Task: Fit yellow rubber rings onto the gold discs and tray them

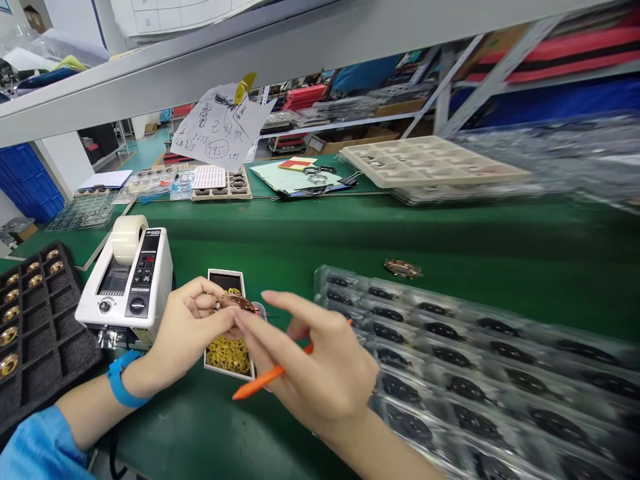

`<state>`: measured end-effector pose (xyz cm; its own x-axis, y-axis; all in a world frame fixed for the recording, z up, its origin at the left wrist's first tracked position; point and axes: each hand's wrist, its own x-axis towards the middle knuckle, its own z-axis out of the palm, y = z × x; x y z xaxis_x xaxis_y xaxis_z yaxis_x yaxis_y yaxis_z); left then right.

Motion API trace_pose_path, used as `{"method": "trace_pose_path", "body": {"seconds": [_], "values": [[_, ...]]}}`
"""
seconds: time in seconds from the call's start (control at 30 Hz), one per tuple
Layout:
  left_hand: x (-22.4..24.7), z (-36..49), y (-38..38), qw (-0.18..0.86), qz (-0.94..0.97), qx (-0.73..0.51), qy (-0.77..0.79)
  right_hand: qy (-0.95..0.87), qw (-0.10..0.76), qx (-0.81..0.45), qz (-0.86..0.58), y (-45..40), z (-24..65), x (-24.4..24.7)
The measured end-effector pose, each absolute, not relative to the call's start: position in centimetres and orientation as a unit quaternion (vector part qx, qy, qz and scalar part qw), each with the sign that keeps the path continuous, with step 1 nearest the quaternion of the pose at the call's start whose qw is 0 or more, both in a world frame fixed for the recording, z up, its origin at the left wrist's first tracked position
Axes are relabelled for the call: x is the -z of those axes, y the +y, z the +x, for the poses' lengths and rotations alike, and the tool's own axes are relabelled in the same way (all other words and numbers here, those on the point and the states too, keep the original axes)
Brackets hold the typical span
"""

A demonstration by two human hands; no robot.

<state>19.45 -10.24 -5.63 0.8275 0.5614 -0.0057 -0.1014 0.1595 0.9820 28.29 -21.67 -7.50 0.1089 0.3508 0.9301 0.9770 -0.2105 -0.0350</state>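
Left hand (187, 327): fingers pinched on a coil (235, 303) above the box (227, 347) of gold rings. Right hand (313, 363): pen (267, 378) tucked in, forefinger and thumb touching the coil. Clear tray (475, 373) mostly filled; foam tray (35, 327) partly filled; one coil (403, 269) loose on mat (300, 247).

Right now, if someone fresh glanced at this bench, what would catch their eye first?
Probably the two hands at bottom centre: the left hand pinches a small coppery part while the right hand touches it, an orange tool tucked in its fingers. Next, the white tape dispenser at left, then the clear tray of dark round parts spreading across the green mat at right.
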Motion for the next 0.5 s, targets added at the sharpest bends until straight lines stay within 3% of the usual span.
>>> {"method": "trace_pose_path", "body": {"seconds": [0.2,0.5], "values": [[5.8,19.2,-11.5,0.768,0.580,-0.207,0.174,-0.551,0.407,0.385,-0.619,-21.2,29.9,7.6],[6.5,18.9,-12.0,0.673,0.674,-0.258,0.162,-0.612,0.386,0.402,-0.562,-21.0,30.4,7.8]]}}
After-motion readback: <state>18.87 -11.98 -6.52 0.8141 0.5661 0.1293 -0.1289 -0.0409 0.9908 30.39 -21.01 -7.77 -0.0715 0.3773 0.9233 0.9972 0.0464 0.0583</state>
